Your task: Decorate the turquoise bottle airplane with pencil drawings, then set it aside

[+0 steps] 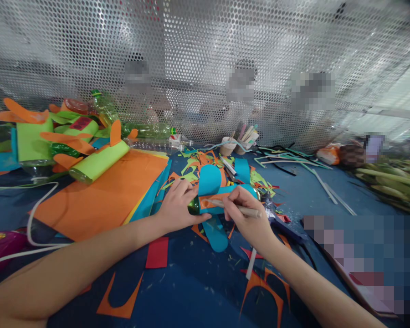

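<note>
A green plastic bottle (193,206) wrapped in blue paper (249,188) lies on its side in front of me, with an orange strip (212,201) along it. Rounded blue paper flaps (210,180) stick out above and below it. Gripping the bottle's left end is my left hand (180,205), thumb below and fingers above. A beige pen-like stick (248,211) is pinched in my right hand (244,207), its thin tip against the orange strip. Whether it is a pen or a brush I cannot tell. Paper scraps lie under and behind the bottle.
Orange, yellow and blue sheets (102,196) are stacked at left, below several paper-wrapped bottles (99,161). Cups of pens (248,139) stand at the back. A dark blue glue gun (287,228) lies right of my right hand. White cables (29,223) cross the left. Perforated metal (191,59) rises behind.
</note>
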Tool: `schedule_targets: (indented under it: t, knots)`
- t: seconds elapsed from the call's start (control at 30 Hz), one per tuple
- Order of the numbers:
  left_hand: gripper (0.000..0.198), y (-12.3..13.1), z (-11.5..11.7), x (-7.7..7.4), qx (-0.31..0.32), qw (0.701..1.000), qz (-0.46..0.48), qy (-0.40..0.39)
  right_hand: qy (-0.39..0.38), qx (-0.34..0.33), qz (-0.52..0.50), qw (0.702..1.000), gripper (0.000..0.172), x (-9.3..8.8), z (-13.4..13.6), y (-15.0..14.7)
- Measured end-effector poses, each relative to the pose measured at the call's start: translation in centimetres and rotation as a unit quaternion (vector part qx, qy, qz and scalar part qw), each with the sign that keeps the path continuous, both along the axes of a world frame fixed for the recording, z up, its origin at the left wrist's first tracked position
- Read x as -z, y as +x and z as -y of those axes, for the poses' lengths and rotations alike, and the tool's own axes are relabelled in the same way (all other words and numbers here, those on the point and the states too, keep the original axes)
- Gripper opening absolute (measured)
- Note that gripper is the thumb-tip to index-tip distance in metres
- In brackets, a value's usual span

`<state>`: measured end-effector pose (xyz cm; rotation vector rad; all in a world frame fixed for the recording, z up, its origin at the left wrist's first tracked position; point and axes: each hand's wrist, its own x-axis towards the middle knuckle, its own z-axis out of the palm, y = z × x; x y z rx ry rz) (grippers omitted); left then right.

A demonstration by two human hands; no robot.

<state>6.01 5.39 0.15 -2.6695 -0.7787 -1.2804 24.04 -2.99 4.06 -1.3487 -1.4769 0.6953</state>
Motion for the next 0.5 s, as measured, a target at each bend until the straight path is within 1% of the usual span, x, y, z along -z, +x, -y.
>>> schedule_targets:
  t: [0.5]
  knots:
    - [0.058, 0.0, 0.03, -0.07, 0.002, 1.0, -0.003, -0.004, 0.002, -0.003, 0.001, 1.0, 0.021, -0.2, 0.0, 0.08]
